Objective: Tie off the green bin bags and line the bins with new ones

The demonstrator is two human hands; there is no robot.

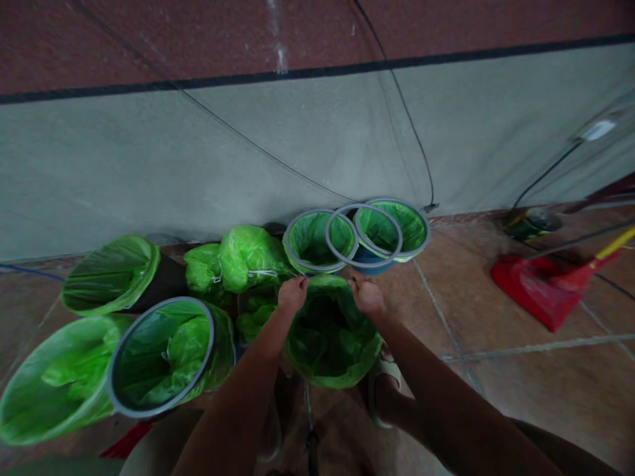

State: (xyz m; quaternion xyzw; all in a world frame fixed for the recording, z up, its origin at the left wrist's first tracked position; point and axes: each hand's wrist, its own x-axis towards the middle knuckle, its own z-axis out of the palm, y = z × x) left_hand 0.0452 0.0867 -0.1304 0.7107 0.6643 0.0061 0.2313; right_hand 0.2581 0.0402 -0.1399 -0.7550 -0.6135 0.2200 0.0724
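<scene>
A trash bin lined with a green plastic bag (pixel 330 373) stands between my feet, its mouth facing up at me. My left hand (pixel 294 294) is closed on the far left part of the bag's rim. On the far right part of that rim, my right hand (pixel 366 295) pinches the same bag. The bag hides the bin's body, and its inside is dark. Just beyond my hands, a loose grey ring (pixel 333 250) rests across two lined bins, the left one (pixel 303 231) and the right one (pixel 414 228).
To the left are several more bins with green bags, one with a grey rim (pixel 213 330). Tied green bags (pixel 248 254) sit by the wall. A red dustpan (pixel 530 287) lies right, near a dark can (pixel 533 225). Cables run along the wall (pixel 297 145).
</scene>
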